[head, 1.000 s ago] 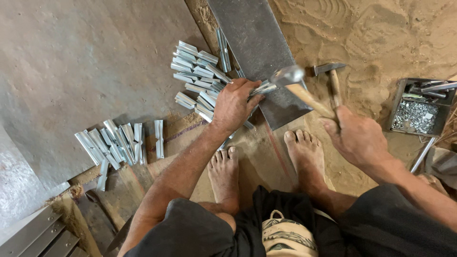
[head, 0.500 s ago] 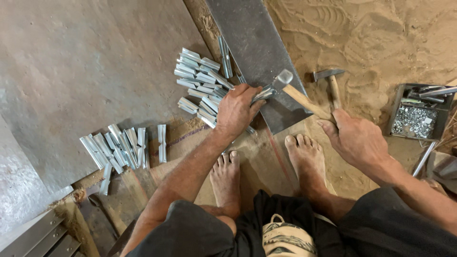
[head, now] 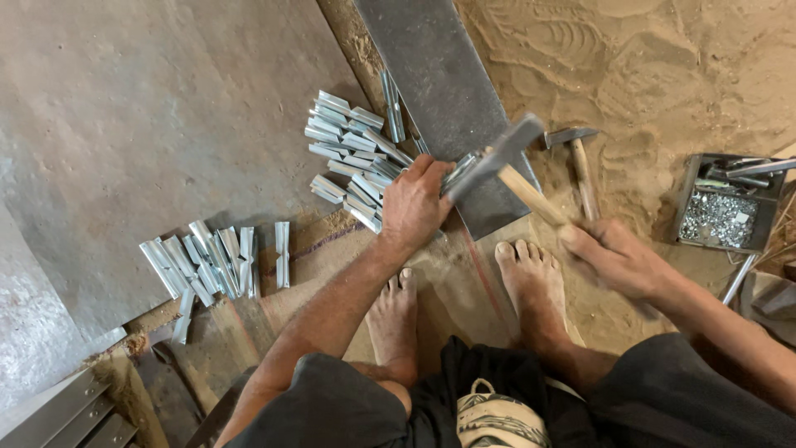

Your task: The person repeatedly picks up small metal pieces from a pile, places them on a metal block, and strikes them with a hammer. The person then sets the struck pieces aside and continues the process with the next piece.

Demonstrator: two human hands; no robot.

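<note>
- The setting is a workshop floor seen from above: a large grey metal sheet [head: 124,124] on the left, loose tracked sand [head: 663,75] on the right, and a dark steel plate [head: 439,75] running up the middle as a work surface.
- Far left, a small batch of short bright metal channel pieces [head: 211,261] lies side by side at the edge of the sheet.
- Further right, a bigger pile of the same shiny pieces [head: 352,153] sits just beside the plate, next to the left hand.
- The left hand [head: 414,207] has its fingers curled and pressed together around one metal piece [head: 460,170], pinning it on the near end of the plate; it holds the same spot as half a second ago.
- The hammer [head: 497,158] has changed: its head, lifted and clear a moment earlier, now blurs right over the held piece, which reads as a blow landing or about to land.
- The right hand [head: 613,257] is wrapped shut around the wooden handle, motion-blurred, knuckles up.
- Two bare feet [head: 531,278] rest on the ground below the plate.
- A second hammer [head: 576,158] lies idle on the sand.
- Far right, a grey tray of small fasteners [head: 721,217] stands well apart.
</note>
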